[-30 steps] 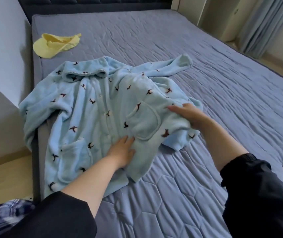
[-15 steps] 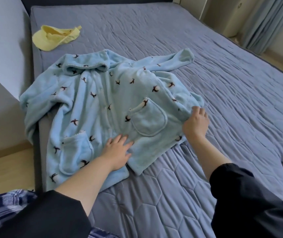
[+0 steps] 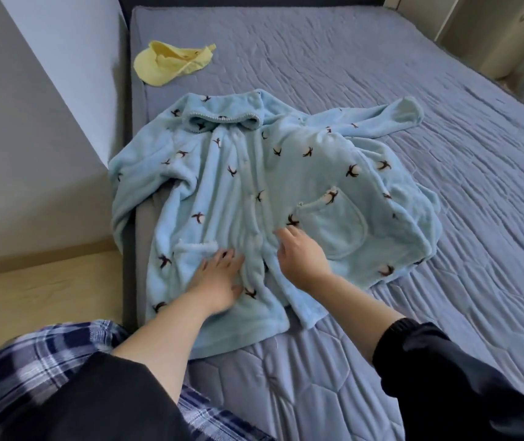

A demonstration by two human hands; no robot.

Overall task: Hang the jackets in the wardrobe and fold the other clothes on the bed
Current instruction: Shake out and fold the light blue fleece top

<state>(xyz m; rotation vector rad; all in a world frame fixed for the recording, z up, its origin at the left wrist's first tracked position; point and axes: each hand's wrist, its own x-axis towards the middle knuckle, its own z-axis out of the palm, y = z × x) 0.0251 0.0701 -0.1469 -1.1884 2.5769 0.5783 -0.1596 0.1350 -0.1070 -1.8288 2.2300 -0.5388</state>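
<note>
Head view: the blue fleece top (image 3: pixel 286 173) lies face up at the left edge of the bed (image 3: pixel 381 74); the left hand (image 3: pixel 219 276) presses flat on it, fingers spread; the right hand (image 3: pixel 302 254) rests beside, fingers bent, whether pinching fabric I cannot tell

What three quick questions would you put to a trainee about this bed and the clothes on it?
1. True or false: the yellow item lies on top of the blue fleece top.
2. Where are the left hand and the right hand? A) on the collar B) on the top's lower front, near its pockets C) on the yellow item
3. How many patch pockets show on the top?
Key: 1 false, it lies apart on the bed. 2 B. 3 two.
</note>
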